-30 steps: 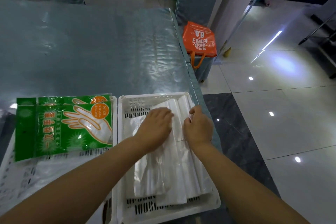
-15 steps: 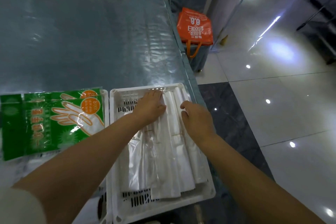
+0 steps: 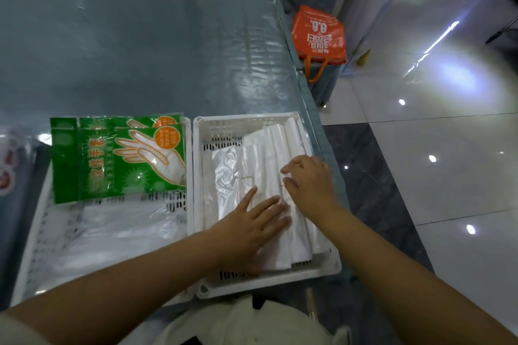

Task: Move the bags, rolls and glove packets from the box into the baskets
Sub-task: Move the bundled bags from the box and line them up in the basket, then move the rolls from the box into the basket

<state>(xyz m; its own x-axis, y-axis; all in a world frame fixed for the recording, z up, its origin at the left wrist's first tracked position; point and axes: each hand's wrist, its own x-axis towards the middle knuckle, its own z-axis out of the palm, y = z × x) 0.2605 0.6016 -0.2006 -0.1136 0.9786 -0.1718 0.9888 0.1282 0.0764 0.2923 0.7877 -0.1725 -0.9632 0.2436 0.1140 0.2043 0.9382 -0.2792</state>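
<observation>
Hands are sliding back along the white bags (image 3: 269, 165) lying in the right basket (image 3: 330, 266), left hand (image 3: 252, 224) now pressing them flat with fingers spread, right hand (image 3: 311, 185) half-curled on their edge, so tidying is nearly finishing.

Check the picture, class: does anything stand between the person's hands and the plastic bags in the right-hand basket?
Nothing visible does. The left hand lies flat on the plastic bags, and the right hand rests on their right side. The bags already lie inside the white basket.
</observation>
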